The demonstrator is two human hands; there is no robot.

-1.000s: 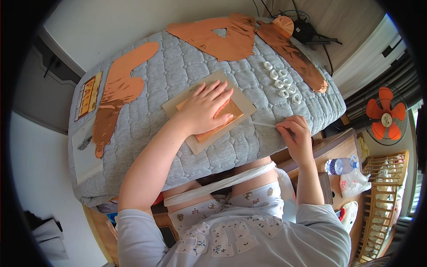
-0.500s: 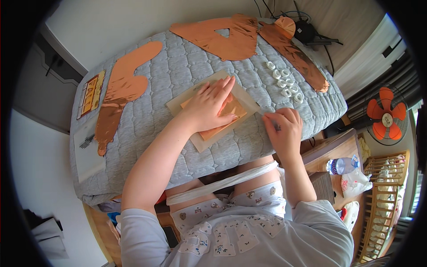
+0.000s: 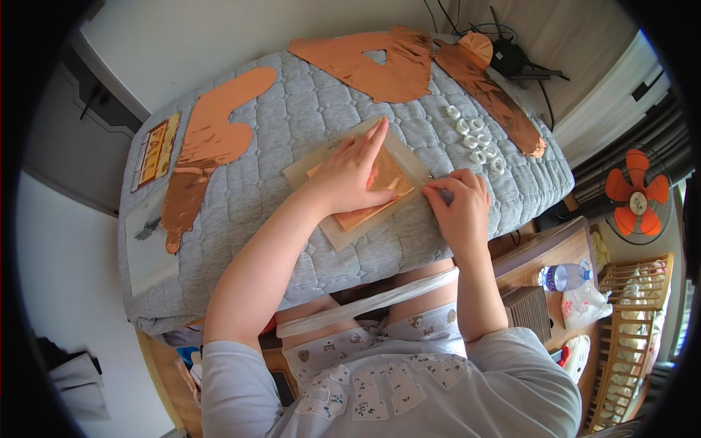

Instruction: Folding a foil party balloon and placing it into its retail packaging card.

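A flat, translucent plastic bag (image 3: 341, 238) lies slantwise on the quilted grey bed, with a folded sheet of copper-coloured foil (image 3: 395, 184) in or on it; I cannot tell which. My left hand (image 3: 349, 177) rests flat across the foil and bag, fingers stretched toward the far side and thumb out to the right. At the bag's right edge, my right hand (image 3: 462, 203) pinches its corner between thumb and forefinger. Several white ribbon rolls (image 3: 480, 143) lie beyond my right hand.
Flattened copper foil balloons lie on the bed (image 3: 307, 139): one at left (image 3: 213, 135), one with a triangular hole (image 3: 406, 77) at the back, one at right (image 3: 493, 91). A picture card (image 3: 155, 152) and a clear sleeve (image 3: 151, 257) line the left edge. An orange-bladed fan (image 3: 637, 193) stands right.
My right hand has come in a little to the left, its thumb and forefinger closing at the bag's corner. The left hand stays flat on the foil. The view has shifted slightly.
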